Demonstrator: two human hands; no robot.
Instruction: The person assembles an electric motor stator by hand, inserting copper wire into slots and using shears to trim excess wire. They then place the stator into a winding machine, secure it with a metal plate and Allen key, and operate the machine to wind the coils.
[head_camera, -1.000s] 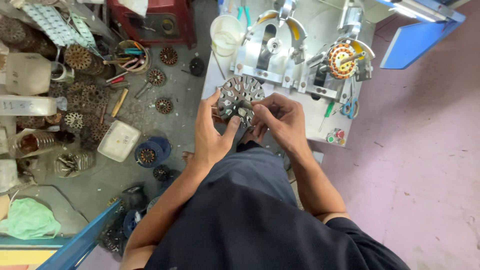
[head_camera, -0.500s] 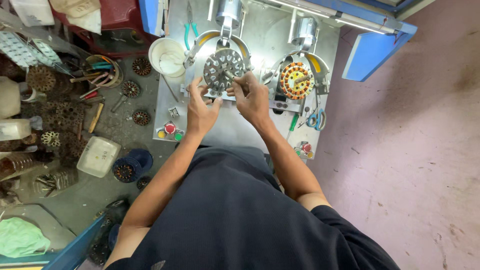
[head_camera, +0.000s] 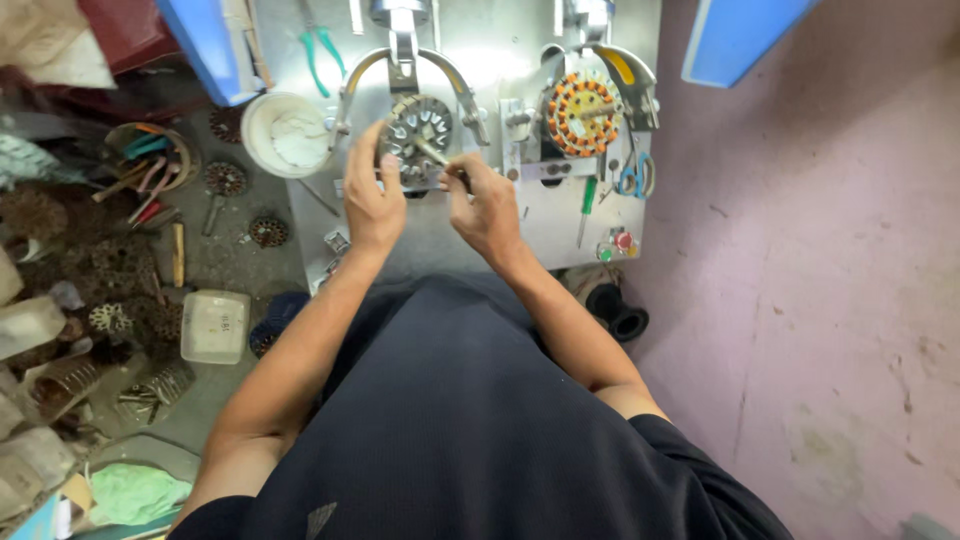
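**Hands on the metal wheel**

I see my left hand (head_camera: 372, 200) pinching the round metal wheel (head_camera: 418, 138) on the machine's left holder (head_camera: 405, 62). My right hand (head_camera: 487, 207) grips a thin metal rod (head_camera: 437, 157) touching the wheel. An orange-wound wheel (head_camera: 580, 112) sits beside it.

A bare stator (head_camera: 418, 135) sits left of the wound stator (head_camera: 582, 112).

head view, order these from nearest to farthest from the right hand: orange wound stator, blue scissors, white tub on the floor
From the right hand:
1. Orange wound stator, on the machine's right station, just up and to the right of the hand.
2. Blue scissors, further right on the machine plate.
3. White tub, far to the left on the floor.
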